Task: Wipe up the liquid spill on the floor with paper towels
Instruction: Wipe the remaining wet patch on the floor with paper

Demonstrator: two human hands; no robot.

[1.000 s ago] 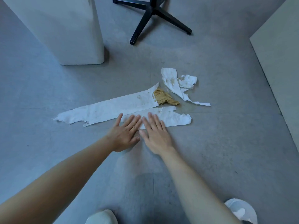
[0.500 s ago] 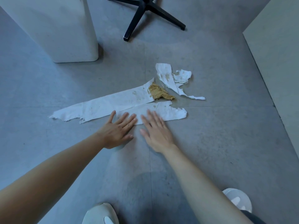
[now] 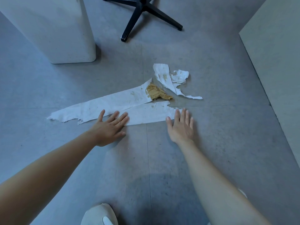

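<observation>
Several white paper towel strips lie on the grey floor. A long strip (image 3: 103,106) runs left to right, and a shorter strip (image 3: 149,113) lies just in front of it. A brown soaked wad (image 3: 156,93) sits at the long strip's right end. A torn, stained piece (image 3: 170,78) lies behind it. My left hand (image 3: 110,127) rests flat, fingers apart, with its fingertips on the near strips. My right hand (image 3: 181,125) is flat and spread at the shorter strip's right end, fingertips over its torn edge. Neither hand grips anything.
A white rounded pedestal (image 3: 65,30) stands at the back left. The black star base of a chair (image 3: 142,12) is behind the towels. A pale panel (image 3: 276,54) borders the right side. My white shoe (image 3: 99,215) shows at the bottom edge.
My hands were side by side at the strip's near edge. Now they have spread apart, the right hand sliding right to the strip's end, the left staying on its left part.
</observation>
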